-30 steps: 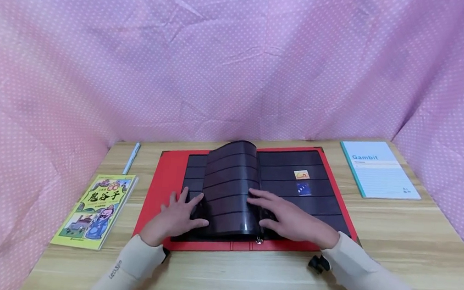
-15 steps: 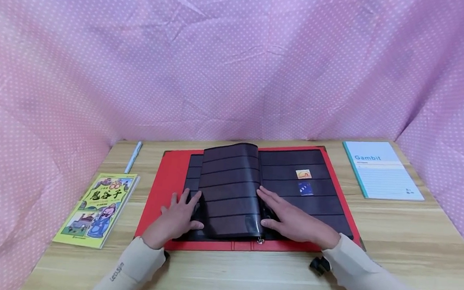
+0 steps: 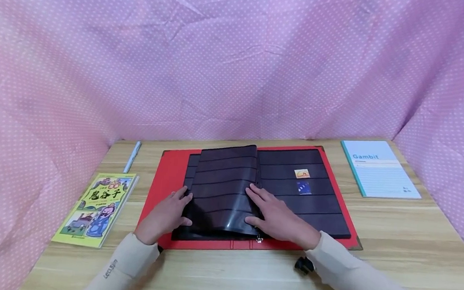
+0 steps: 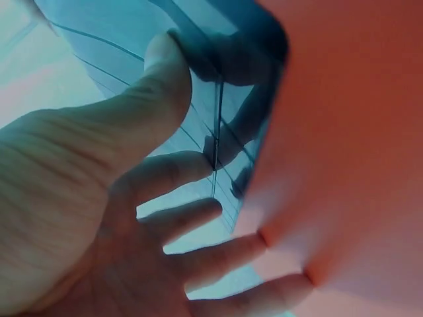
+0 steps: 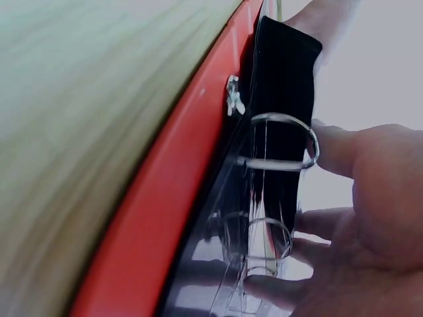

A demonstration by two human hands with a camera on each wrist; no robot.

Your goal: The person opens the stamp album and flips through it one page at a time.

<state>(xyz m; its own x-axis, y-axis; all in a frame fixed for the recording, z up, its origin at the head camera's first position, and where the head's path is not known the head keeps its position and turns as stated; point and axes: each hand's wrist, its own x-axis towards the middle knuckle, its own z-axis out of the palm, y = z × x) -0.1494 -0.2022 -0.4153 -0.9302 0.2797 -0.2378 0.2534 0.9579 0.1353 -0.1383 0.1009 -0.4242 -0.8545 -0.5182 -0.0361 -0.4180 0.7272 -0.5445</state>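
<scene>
A red ring binder point(image 3: 168, 172) lies spread on the table, with black strip-pocket pages. A turned black page point(image 3: 225, 172) slopes over its left half, slightly raised near the rings. My left hand point(image 3: 164, 215) rests at that page's left edge, fingers spread; in the left wrist view its outer fingertips touch the red cover. With straight fingers, my right hand point(image 3: 278, 216) touches the page beside the metal rings point(image 5: 284, 142). On the right-hand page sit two small stamps, an orange-and-white stamp point(image 3: 301, 173) and a blue stamp point(image 3: 304, 187).
On the left lie a yellow comic-style book point(image 3: 95, 209) and, behind it, a pale pen point(image 3: 132, 157). A white-and-teal notebook point(image 3: 381, 169) lies at the back right. Pink dotted cloth point(image 3: 238, 72) hangs behind the wooden table point(image 3: 237, 279).
The turned black page has settled further left and flatter. My left hand has slid left along its edge. My right hand has moved slightly left onto the page by the rings.
</scene>
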